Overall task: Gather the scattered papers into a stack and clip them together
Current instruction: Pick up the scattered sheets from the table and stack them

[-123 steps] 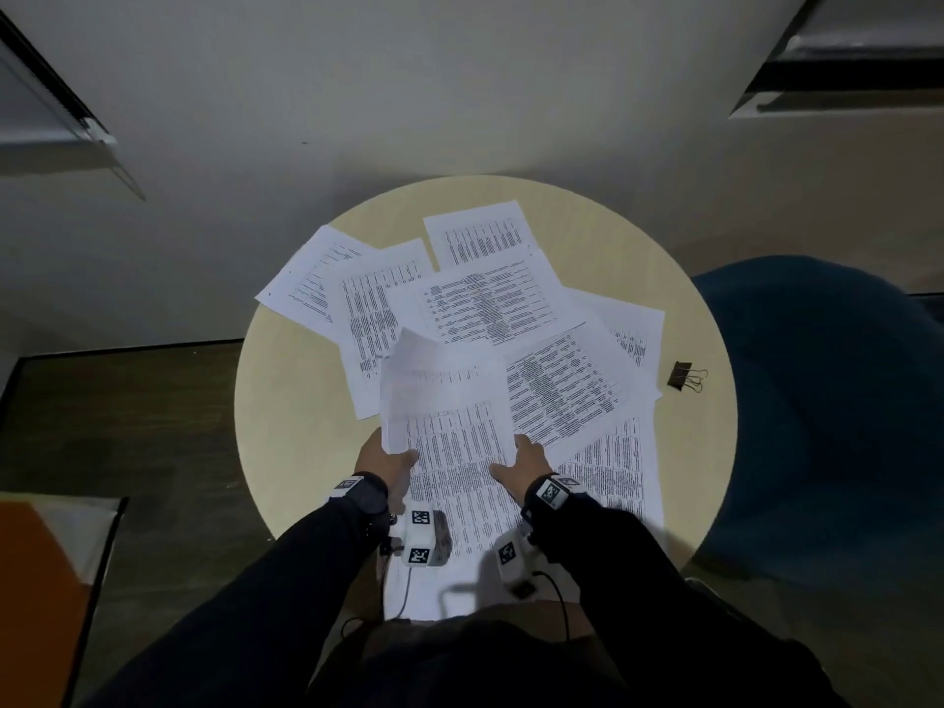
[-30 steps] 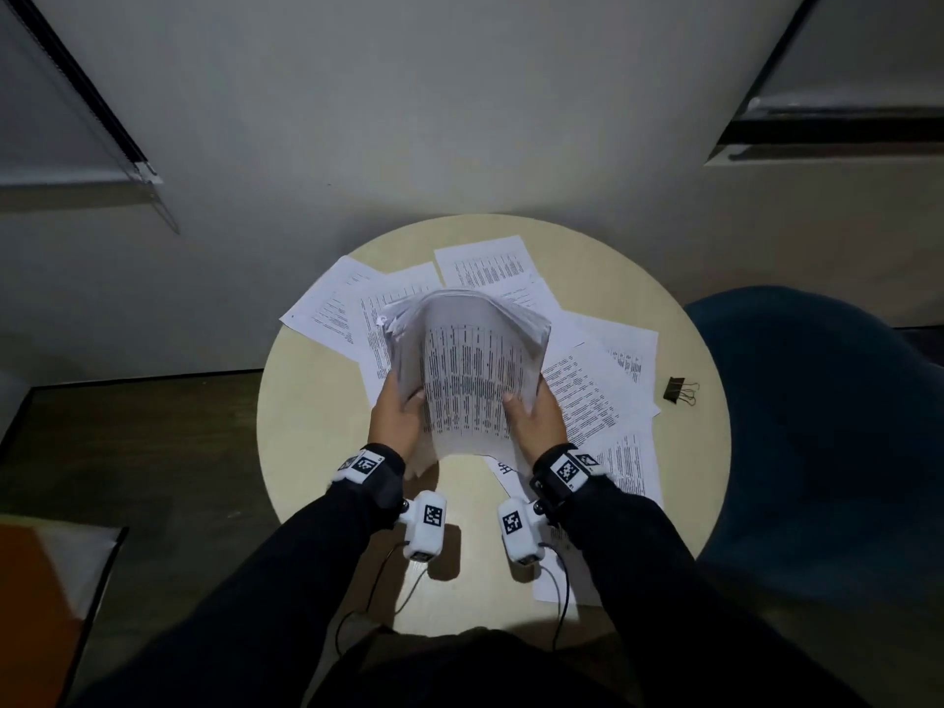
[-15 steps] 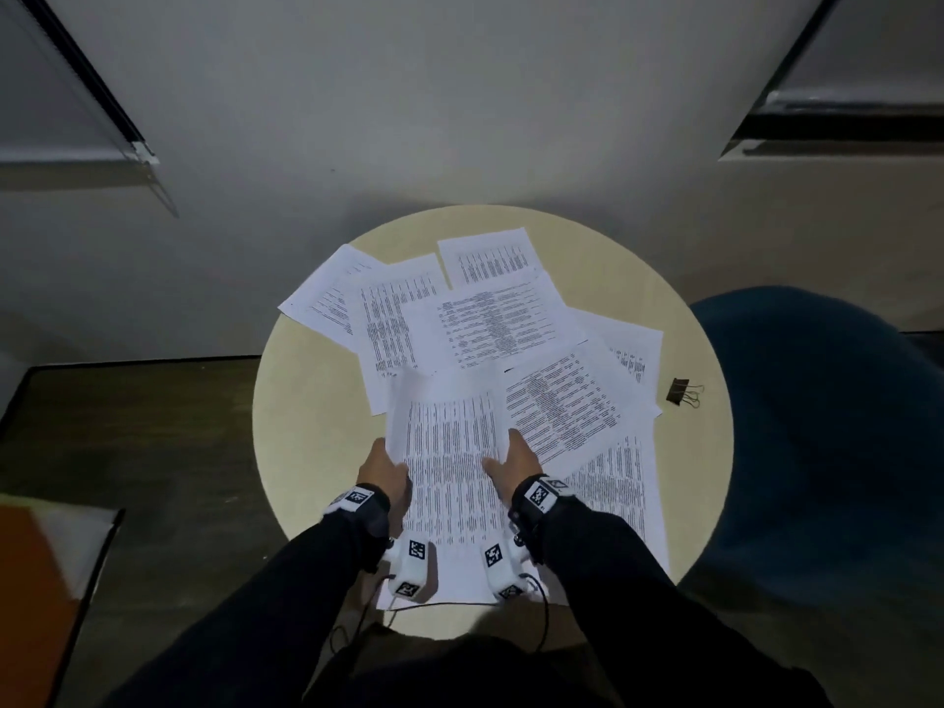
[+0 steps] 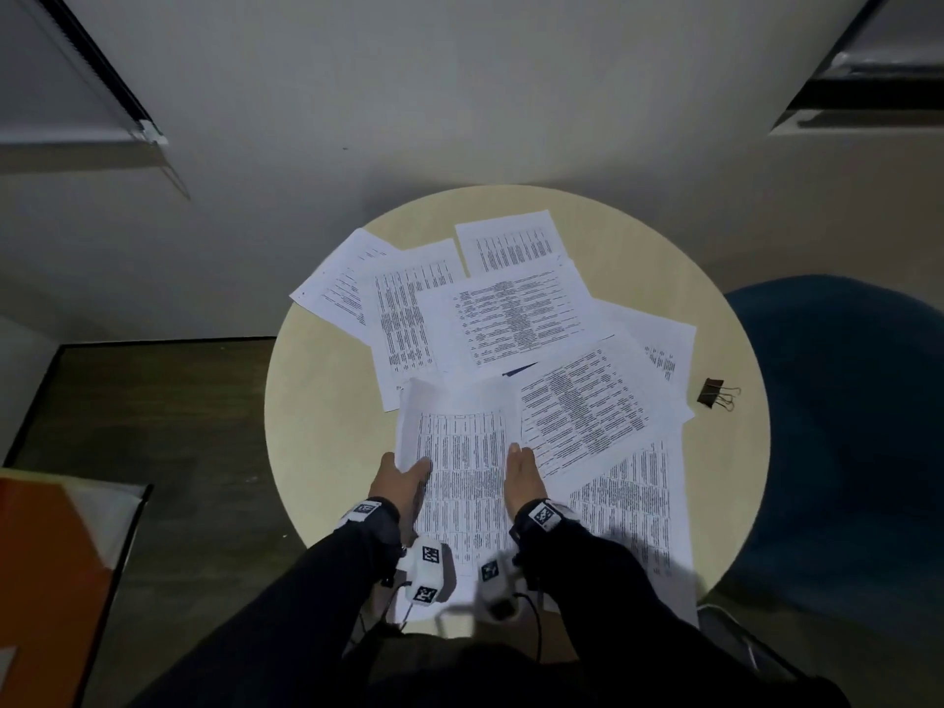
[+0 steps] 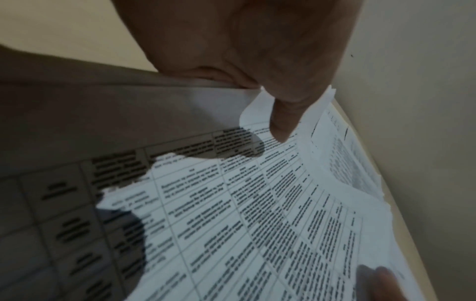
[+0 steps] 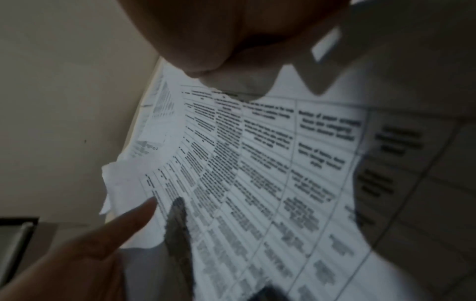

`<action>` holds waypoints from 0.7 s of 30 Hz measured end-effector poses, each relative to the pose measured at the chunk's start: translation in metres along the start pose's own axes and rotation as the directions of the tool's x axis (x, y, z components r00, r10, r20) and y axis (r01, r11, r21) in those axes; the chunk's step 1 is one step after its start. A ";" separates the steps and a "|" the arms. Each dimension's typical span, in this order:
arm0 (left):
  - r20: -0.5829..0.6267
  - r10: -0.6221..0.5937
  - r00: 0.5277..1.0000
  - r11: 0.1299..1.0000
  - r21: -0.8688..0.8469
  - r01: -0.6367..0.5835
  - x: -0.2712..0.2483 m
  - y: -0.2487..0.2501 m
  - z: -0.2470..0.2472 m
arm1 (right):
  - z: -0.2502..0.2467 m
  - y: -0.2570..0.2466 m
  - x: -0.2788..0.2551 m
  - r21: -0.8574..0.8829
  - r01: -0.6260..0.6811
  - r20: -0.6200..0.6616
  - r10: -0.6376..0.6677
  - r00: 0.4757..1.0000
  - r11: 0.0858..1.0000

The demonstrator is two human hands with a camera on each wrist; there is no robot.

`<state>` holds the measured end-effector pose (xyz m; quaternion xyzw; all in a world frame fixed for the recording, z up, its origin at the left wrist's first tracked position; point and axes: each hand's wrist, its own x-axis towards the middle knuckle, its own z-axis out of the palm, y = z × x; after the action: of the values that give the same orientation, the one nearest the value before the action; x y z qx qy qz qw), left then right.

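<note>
**Both hands on the near sheaf, desk strewn with printed sheets**

Round desk [image 4: 316,452], pale cream top, smooth and matte; thin white printed sheets [image 4: 516,319] fanned over its far and right parts, overlapping at odd angles, each covered in dense ruled tables of small black type; one sheet's corner hangs past the far-left rim.

Near sheaf [image 4: 459,452] lies before the person, long edge running away from them, far end curled slightly upward; left hand [image 4: 396,480] at its left edge, thumb laid on top of the paper; right hand [image 4: 521,475] at its right edge, fingers straight and held together, lying flat.

Binder clip [image 4: 712,393], small, dark body with wire handles, sits alone near the desk's right rim, apart from the sheets.

Left wrist view adds what the head view hides: the thumb [image 5: 280,114] presses down on the top page while the other fingers [image 5: 211,75] go under the edge, so the sheaf [image 5: 257,203] is pinched; page edges there are ragged and uneven, not squared. Right wrist view is blurred; the thumb [image 6: 123,224] stretches towards the paper edge [image 6: 110,183]; whether the right fingers go under I cannot tell.

Blue rounded chair [image 4: 843,426] to the right; dark wood floor [image 4: 153,401] to the left.
</note>
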<state>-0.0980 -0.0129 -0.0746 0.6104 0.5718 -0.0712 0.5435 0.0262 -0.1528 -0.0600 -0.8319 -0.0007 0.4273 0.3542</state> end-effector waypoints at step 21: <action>0.141 0.437 0.888 0.502 0.781 -0.371 0.109 0.182 0.004 | -0.054 -0.003 0.060 -0.735 0.120 -0.080 -0.261 0.962 0.667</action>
<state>0.0821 0.0968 -0.0476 0.9043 0.3416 -0.1641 0.1965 0.1033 -0.1638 -0.0801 -0.9337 -0.2246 0.2761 0.0387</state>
